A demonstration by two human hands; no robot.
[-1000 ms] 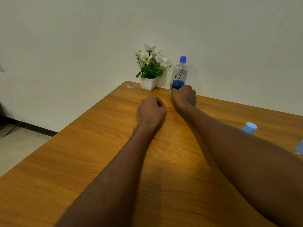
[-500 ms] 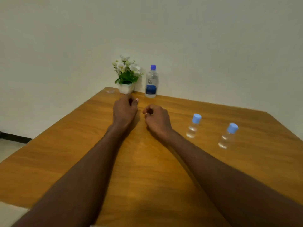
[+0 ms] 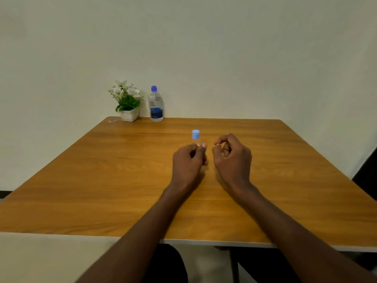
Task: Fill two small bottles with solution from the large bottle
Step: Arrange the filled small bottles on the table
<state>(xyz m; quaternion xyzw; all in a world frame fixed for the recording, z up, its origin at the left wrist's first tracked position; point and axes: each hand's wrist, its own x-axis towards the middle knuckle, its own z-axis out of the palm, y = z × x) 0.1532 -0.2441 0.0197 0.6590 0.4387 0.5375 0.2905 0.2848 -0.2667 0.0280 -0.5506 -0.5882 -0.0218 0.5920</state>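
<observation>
The large clear bottle point(image 3: 156, 105) with a blue cap and blue label stands capped at the table's far edge, against the wall. Near the middle of the table stands a small clear bottle point(image 3: 195, 135) with a light blue cap. My left hand point(image 3: 188, 163) is just in front of it and pinches its lower body between thumb and fingers. My right hand point(image 3: 231, 157) hovers close to the right with its fingers curled, thumb and forefinger touching, and nothing visible in it. The second small bottle is out of sight, possibly behind my right hand.
A small white pot of white flowers point(image 3: 128, 103) stands left of the large bottle. A tiny clear object point(image 3: 112, 120) lies at the far left corner of the wooden table point(image 3: 102, 180). A dark chair shows below the near edge.
The view has swung right and pulled back. Both hands moved right from the table's middle to the small bottles; my left hand has taken hold of one, and the other has gone out of sight.
</observation>
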